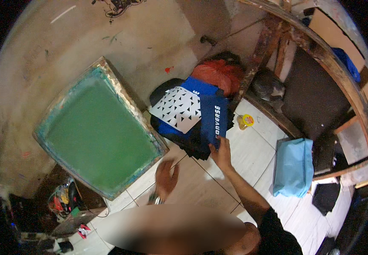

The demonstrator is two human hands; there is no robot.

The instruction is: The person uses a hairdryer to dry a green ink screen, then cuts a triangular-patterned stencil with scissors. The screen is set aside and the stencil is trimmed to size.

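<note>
My right hand (pixel 220 153) is closed on the lower edge of a navy blue flat piece (pixel 210 111) with white lettering, atop a pile of black and blue pieces. Beside it lies a white sheet (pixel 175 108) printed with black triangles; a reddish bundle (pixel 218 75) sits behind. My left hand (pixel 167 177) is open, thumb apart from its slightly curled fingers, holding nothing, below the pile and near the right side of a large wooden frame (pixel 160 149) with a green screen.
At the right are a small yellow-lidded container (pixel 245 121), a light blue bag (pixel 292 168), a wooden structure (pixel 353 108) and a black cloth (pixel 326 197). A jumble of small colourful items (pixel 63 199) lies at lower left on the tiled floor (pixel 256 170).
</note>
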